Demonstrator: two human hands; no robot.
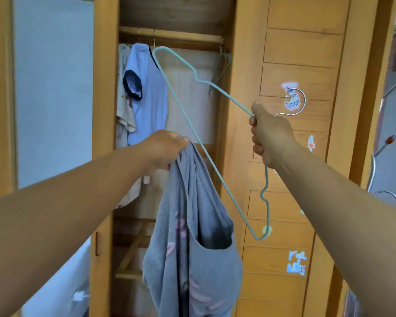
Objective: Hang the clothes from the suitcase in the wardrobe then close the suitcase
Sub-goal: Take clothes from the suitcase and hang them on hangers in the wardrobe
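My left hand (167, 149) grips the bunched top of a grey-blue garment (192, 243) with pink marks, which hangs down in front of the open wardrobe (105, 110). My right hand (270, 138) grips a teal wire hanger (181, 110) at its neck, tilted on its side with the metal hook pointing right. The hanger's long bar passes just behind the garment's top. On the wardrobe rail (176, 37) hang a light blue shirt (146, 92) and a white garment (124, 115). The suitcase is out of view.
Empty hangers (222, 67) hang at the rail's right end. The open wardrobe door (295, 156) with stickers stands at the right. A metal coat stand (380, 156) is at the far right. Wooden slats (133, 248) sit low inside the wardrobe.
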